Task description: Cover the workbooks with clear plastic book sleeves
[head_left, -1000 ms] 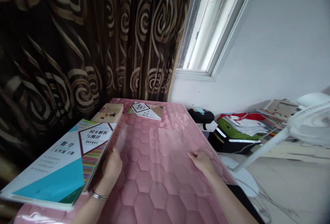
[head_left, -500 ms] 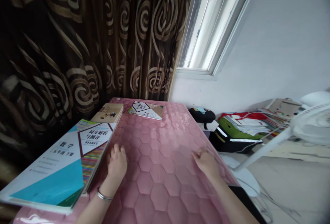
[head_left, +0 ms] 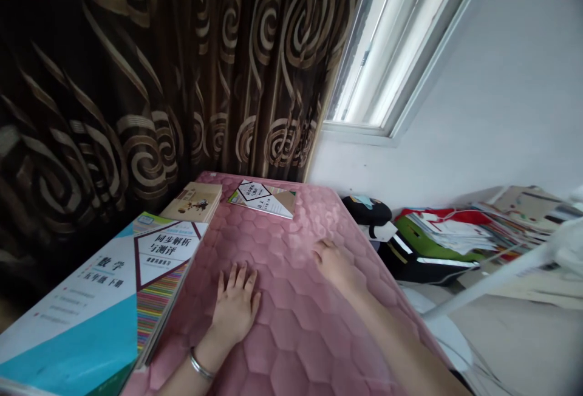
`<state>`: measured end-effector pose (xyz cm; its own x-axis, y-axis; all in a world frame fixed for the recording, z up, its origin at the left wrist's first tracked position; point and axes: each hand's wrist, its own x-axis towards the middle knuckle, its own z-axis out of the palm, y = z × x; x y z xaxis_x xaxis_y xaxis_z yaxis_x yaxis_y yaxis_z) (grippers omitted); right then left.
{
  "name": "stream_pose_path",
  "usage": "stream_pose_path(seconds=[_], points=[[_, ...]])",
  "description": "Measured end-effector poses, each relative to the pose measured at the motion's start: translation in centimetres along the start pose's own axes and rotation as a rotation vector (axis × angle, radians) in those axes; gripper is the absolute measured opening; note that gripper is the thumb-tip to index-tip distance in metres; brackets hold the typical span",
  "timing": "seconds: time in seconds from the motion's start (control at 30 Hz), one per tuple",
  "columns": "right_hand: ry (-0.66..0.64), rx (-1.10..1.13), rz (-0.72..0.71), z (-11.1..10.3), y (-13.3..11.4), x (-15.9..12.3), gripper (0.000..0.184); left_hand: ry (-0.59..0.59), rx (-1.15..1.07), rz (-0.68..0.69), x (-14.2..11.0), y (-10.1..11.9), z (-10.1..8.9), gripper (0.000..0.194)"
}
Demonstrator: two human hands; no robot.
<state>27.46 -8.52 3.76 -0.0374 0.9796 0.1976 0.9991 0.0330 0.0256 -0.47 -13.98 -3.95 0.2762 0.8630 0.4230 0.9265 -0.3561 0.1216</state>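
Observation:
My left hand lies open, palm down, on the pink quilted-pattern table top, with its fingers spread and a silver bangle on the wrist. Farther forward and to the right is my right hand, over the same surface. Its fingers are loosely bent and a little apart, and no object shows in them. To the left of my left hand rests a large blue and white workbook on other books. Beyond both hands lies a smaller workbook, apart from them.
Tan booklets sit behind the large workbook, near a dark patterned curtain. Off the table's right side are a black case, a green and black bag, stacked papers and a white fan stand. A window is above.
My left hand has moved right, away from the large workbook, and spread flat on the table. My right hand has moved forward and left. The view has shifted slightly.

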Motion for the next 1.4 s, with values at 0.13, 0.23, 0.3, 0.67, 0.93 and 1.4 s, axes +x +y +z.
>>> stream_pose_path(seconds=[0.13, 0.23, 0.3, 0.67, 0.93, 1.4], points=[[0.007, -0.053, -0.001, 1.4, -2.5, 6.8, 0.033, 0.024, -0.02, -0.014, 0.0, 0.2, 0.2, 0.044], [0.002, -0.104, 0.008, 3.3, -3.7, 10.8, 0.037, 0.007, -0.044, -0.001, 0.0, 0.2, 0.0, 0.046], [-0.005, -0.129, 0.005, 4.4, -4.0, 12.4, 0.035, -0.016, -0.06, 0.003, 0.0, 0.3, -0.1, 0.047], [0.037, -0.258, -0.125, 2.4, -4.0, 13.6, 0.036, -0.072, -0.085, -0.046, 0.2, 0.5, 0.2, 0.049], [0.348, -0.218, -0.226, -6.8, -4.3, 6.3, 0.021, -0.095, -0.09, -0.061, 0.5, 0.3, -0.6, 0.046], [0.085, 0.457, -0.238, -2.4, -7.0, -12.4, 0.018, -0.311, -0.099, -0.066, 1.4, -0.3, -2.8, 0.055]])
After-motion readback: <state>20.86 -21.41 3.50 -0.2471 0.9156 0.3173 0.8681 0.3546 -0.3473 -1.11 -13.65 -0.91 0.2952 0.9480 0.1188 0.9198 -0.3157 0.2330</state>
